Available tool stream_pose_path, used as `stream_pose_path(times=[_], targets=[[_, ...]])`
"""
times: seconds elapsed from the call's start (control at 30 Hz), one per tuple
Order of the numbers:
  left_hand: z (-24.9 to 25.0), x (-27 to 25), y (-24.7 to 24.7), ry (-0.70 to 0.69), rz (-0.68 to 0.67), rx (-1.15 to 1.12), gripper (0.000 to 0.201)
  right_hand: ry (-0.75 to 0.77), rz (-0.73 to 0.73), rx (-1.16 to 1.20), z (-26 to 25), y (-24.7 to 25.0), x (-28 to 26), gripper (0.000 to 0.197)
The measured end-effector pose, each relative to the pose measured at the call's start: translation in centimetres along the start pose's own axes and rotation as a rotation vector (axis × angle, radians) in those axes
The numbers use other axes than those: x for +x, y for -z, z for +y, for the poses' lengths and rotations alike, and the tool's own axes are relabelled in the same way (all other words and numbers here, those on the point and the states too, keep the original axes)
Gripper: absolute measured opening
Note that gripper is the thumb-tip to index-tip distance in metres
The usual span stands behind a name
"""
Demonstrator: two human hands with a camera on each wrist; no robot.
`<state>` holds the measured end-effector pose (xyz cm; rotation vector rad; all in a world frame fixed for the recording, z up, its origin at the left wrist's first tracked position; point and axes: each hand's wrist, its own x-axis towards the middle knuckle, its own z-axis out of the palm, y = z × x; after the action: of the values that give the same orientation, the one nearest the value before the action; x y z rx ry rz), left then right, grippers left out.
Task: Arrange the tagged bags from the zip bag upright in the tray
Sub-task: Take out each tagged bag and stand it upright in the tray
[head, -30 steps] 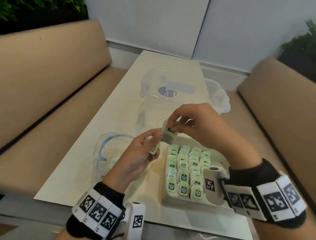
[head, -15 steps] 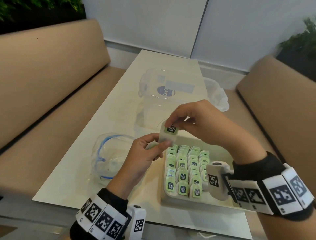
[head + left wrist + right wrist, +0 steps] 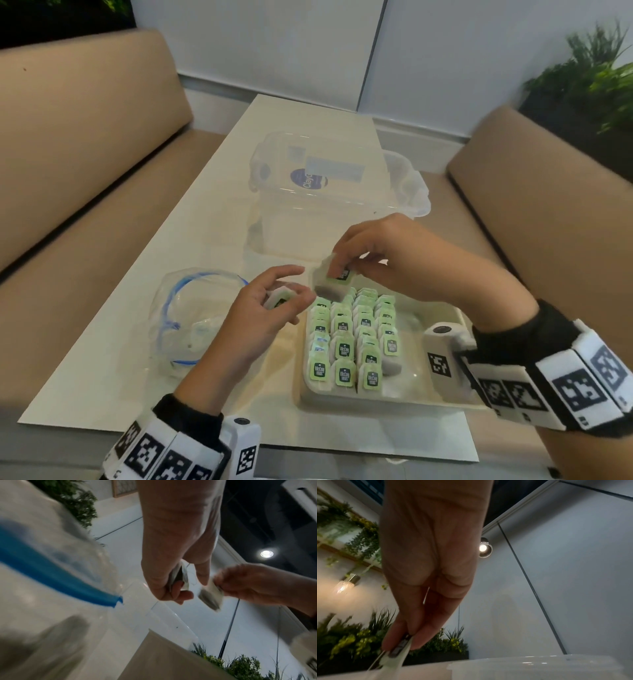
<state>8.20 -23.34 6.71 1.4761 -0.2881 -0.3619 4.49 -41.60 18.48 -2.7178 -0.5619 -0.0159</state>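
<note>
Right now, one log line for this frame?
phase: placing | right hand: pinches tea bag above tray | left hand: holds second tea bag | zip bag: open on table

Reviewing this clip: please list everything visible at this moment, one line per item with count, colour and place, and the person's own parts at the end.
table: one, cream, between two benches.
benches: two, tan, either side of the table.
tray: one, off-white, near right of the table.
tea bags in tray: many, exact count unclear, green tags, standing upright in rows.
held tea bag: one, white with green tag, above the tray's far left corner.
second tea bag: one, white with green tag, in the left hand.
zip bag: one, clear with blue seal, left of the tray.
plastic box: one, clear, behind the tray.
plants: green, far right.
left hand: holds the second tea bag.
right hand: pinches the held tea bag.
wrist bands: two, black with white marker blocks.
</note>
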Motion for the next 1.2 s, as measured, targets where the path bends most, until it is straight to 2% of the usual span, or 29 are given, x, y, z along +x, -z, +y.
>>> stream_pose_path(times=[0.07, 0.13, 0.23, 0.3, 0.43, 0.53, 0.73, 0.83, 0.9, 1.0, 1.07, 1.17, 1.2], targets=[[-0.9, -0.1, 0.3, 0.121, 0.002, -0.005, 0.022, -0.085, -0.118, -0.068, 0.9, 0.4, -1.7, 0.033], [-1.5, -0.3, 0.5, 0.21, 0.006, -0.046, 0.016, -0.208, -0.314, -0.156, 2.2, 0.4, -3.3, 0.038], [-2.1, -0.4, 0.5, 0.268, 0.005, -0.082, 0.013, -0.327, -0.632, -0.19, 4.2, -0.6, -5.1, 0.042], [-2.1, -0.4, 0.4, 0.277, -0.004, -0.093, 0.013, -0.377, -0.78, -0.137, 5.3, -1.7, -5.6, 0.042], [-2.0, -0.5, 0.2, 0.281, -0.018, -0.097, 0.014, -0.44, -0.953, -0.098, 7.3, -4.0, -5.3, 0.047], [-2.1, -0.6, 0.4, 0.285, -0.017, -0.099, 0.014, -0.46, -1.007, -0.122, 8.2, -5.2, -4.8, 0.05], [-2.1, -0.5, 0.8, 0.281, 0.002, -0.113, 0.015, -0.477, -1.02, -0.147, 9.6, -5.9, -4.4, 0.059], [-2.1, -0.3, 0.8, 0.293, 0.012, -0.19, 0.019, -0.482, -1.014, -0.149, 9.8, -5.9, -4.4, 0.058], [-1.7, -0.2, 0.7, 0.331, 0.001, -0.301, 0.024, -0.49, -1.001, -0.147, 10.1, -5.9, -4.5, 0.056], [-0.6, 0.1, 0.6, 0.463, -0.053, -0.593, 0.036, -0.493, -0.944, -0.14, 10.1, -5.3, -4.6, 0.052], [-0.2, 0.3, 0.6, 0.531, -0.092, -0.74, 0.046, -0.456, -0.774, -0.116, 9.2, -4.5, -4.0, 0.044], [0.3, 0.4, 0.2, 0.563, -0.144, -0.805, 0.052, -0.333, -0.342, 0.052, 6.1, -3.7, -2.2, 0.025], [0.4, 0.3, -0.1, 0.56, -0.171, -0.805, 0.053, -0.282, -0.24, 0.117, 4.8, -3.8, -1.4, 0.024]])
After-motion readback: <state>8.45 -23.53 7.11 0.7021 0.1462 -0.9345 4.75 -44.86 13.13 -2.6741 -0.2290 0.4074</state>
